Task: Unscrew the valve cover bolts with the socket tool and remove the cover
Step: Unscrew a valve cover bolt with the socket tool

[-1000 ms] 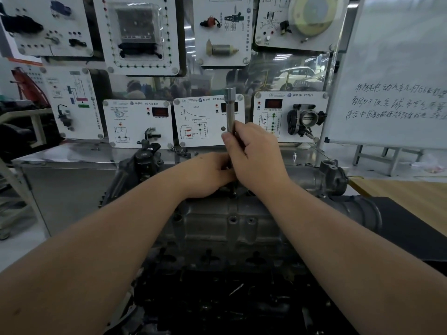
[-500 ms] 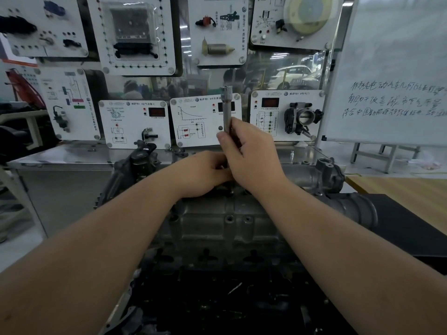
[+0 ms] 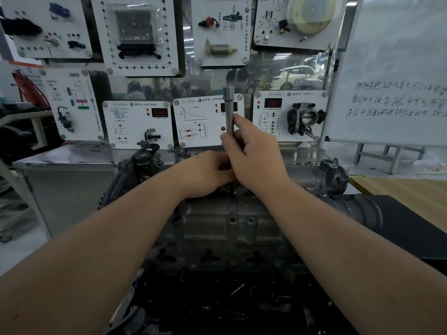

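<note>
A grey metal valve cover (image 3: pixel 225 221) tops the engine in front of me, with bolt holes along its near face. The socket tool (image 3: pixel 228 110), a long steel shaft with a wider head on top, stands upright at the cover's far edge. My right hand (image 3: pixel 254 155) pinches the shaft between thumb and fingers. My left hand (image 3: pixel 205 172) rests curled on the cover at the base of the tool; what its fingers hold is hidden behind my right hand. The tool's lower end and the bolt under it are hidden.
White training panels (image 3: pixel 137 124) with sensors stand on a steel bench (image 3: pixel 60 155) behind the engine. A throttle body panel (image 3: pixel 302 117) hangs at right. A whiteboard (image 3: pixel 399 68) leans at far right above a wooden table (image 3: pixel 399 192). A black hose (image 3: pixel 358 209) runs off the engine's right end.
My right hand's fingers have shifted a little higher on the socket tool's shaft. The left hand stays at the base. The view has tilted slightly.
</note>
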Motion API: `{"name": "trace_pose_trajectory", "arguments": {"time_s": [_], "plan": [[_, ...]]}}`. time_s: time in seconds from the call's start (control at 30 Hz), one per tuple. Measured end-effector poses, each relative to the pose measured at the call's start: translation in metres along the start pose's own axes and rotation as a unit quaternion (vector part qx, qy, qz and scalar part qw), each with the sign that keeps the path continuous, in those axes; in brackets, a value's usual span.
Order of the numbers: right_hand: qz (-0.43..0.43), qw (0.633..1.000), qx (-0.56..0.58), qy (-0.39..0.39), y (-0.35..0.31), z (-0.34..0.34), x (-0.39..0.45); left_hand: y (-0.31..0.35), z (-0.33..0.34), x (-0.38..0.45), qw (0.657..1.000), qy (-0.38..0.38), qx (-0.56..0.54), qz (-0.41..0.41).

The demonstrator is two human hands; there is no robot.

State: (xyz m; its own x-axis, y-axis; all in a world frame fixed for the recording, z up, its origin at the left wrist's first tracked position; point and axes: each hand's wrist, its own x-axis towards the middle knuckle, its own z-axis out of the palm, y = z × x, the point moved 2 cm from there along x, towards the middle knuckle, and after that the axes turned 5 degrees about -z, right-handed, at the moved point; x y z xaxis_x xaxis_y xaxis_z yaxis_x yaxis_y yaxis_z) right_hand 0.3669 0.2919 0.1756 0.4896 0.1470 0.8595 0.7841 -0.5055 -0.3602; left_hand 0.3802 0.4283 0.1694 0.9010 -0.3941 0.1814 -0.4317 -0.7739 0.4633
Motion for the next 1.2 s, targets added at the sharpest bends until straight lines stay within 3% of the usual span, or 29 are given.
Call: {"name": "trace_pose_trajectory", "arguments": {"time_s": [0.23, 0.5, 0.8, 0.93, 1.07, 1.2], "plan": [[0.046, 0.998, 0.011, -0.035, 0.0014, -0.0016, 0.0012, -0.0017, 0.0008, -0.0008, 1.000, -0.005, 0.006, 0.001], [-0.018, 0.999, -0.029, 0.019, 0.0003, -0.0007, 0.0012, 0.0019, 0.0009, -0.0013, 1.000, 0.006, 0.005, 0.008], [0.048, 0.997, 0.040, -0.040, 0.0010, -0.0014, -0.0004, -0.0023, 0.0011, -0.0019, 1.000, -0.008, 0.002, 0.002], [0.020, 0.999, 0.040, -0.028, 0.0046, 0.0000, -0.0004, 0.0024, -0.0013, -0.0043, 1.000, 0.011, 0.009, 0.011], [-0.038, 0.998, -0.045, 0.009, 0.0004, -0.0004, 0.0011, 0.0001, 0.0010, -0.0001, 1.000, 0.011, 0.007, 0.008], [-0.023, 0.999, -0.036, -0.003, 0.0003, -0.0010, 0.0000, 0.0023, 0.0003, -0.0027, 1.000, 0.012, -0.022, -0.008]]}}
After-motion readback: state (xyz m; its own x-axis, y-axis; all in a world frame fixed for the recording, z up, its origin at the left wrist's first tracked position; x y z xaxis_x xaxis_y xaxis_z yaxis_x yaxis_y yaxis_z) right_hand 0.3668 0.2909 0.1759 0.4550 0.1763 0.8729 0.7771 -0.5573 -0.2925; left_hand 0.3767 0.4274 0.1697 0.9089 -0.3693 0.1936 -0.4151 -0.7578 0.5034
